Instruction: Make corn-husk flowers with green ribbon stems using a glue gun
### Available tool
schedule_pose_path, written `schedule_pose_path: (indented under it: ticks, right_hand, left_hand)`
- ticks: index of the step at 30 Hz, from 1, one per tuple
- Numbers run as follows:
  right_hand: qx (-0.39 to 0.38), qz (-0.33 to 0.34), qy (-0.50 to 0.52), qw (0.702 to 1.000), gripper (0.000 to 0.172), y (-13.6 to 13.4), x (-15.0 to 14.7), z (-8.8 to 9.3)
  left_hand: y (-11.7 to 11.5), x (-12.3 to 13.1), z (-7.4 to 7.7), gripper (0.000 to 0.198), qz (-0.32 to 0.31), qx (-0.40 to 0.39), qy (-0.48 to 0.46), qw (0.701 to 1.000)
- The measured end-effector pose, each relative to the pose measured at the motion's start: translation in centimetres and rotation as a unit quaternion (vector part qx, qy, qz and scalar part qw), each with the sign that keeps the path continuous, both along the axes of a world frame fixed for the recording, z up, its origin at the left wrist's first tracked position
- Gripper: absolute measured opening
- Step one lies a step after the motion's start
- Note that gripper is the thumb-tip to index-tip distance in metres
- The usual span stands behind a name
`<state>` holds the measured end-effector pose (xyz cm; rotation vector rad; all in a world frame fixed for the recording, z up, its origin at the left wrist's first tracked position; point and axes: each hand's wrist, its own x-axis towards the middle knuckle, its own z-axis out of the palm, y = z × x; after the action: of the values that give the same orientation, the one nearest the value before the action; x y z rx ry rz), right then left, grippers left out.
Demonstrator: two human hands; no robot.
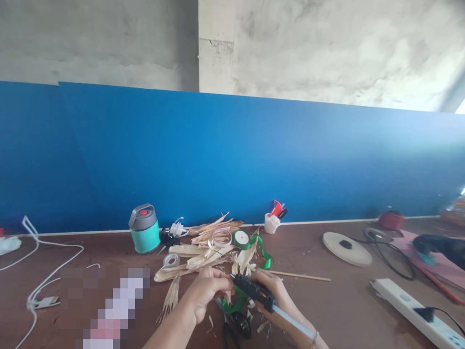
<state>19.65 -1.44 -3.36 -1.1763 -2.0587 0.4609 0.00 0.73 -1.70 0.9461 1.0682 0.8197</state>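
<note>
My right hand is wrapped round a black hot glue gun, with a long pale glue stick sticking out of its back end. The gun's tip points left, close to the fingertips of my left hand. That hand is closed in a pinch on a piece of dried corn husk, mostly hidden by the fingers. Behind my hands lie more dried husks and a roll of green ribbon. Below them are green ribbon and dark-handled scissors, partly covered.
A teal flask and a white cup of tools stand near the blue partition. A clear tape roll lies left, a thin wooden stick right. Farther right are a round lid and a power strip.
</note>
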Motion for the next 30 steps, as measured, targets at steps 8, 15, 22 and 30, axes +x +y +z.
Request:
schedule_pose_path:
  ticks: [8,15,22,30]
  right_hand:
    - [0.002,0.001,-0.045,0.999,0.011,0.0,0.3,0.2]
    - [0.019,-0.017,-0.128,0.991,0.006,-0.3,0.4,0.8]
    - [0.038,-0.031,-0.18,0.982,0.008,-0.5,0.6,1.3]
    - [0.097,-0.019,-0.183,0.978,0.008,-0.9,1.6,1.6]
  left_hand:
    - [-0.1,0.1,-0.2,0.004,0.0,0.035,0.02,0.999]
    - [0.1,0.1,-0.4,0.003,0.004,0.047,0.051,0.998]
    - [0.3,0.0,-0.9,0.006,0.019,0.057,0.096,0.993]
    - [0.4,-0.5,-0.2,0.007,0.013,0.06,0.097,0.993]
